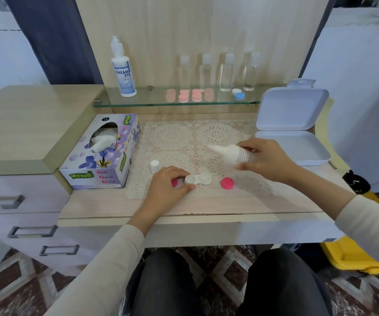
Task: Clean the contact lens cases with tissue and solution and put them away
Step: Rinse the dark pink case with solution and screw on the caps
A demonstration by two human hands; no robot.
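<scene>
Nearest, on the cream lace doily point(184, 137), the white double-well plastic lens case point(198, 179) is pinched at its left well by the left hand point(170, 185), the thumb and fingers curled onto it. Both wells are uncapped. One round pink screw cap point(227, 183) lies just beside the case on its right, and a second pink cap point(174, 183) is half hidden under the left hand. Whether liquid is already in the wells cannot be told.

Slightly further on, a small white squeeze bottle point(232, 152) is gripped by the right hand point(266, 159), the fingers wrapped round its body and its bare nozzle aimed left, above and beyond the case. A small white bottle cap point(154, 166) stands near the left hand. The rinsing step is judged to be in hand. Next, the nozzle has to be brought over a well and squeezed while the case is kept steady.

To the left, white tissues are held in the purple floral tissue box point(102, 153), one pulled up through its slot. To the right, a white hinged plastic box point(293, 133) stands open, and no case is seen in it.

Farthest, on the glass shelf point(138, 102), a tall white solution bottle point(123, 71), stacked pink lens cases point(189, 95), a blue-and-white lens case point(238, 94) and four clear bottles point(226, 73) are kept; the bottles' contents cannot be told.
</scene>
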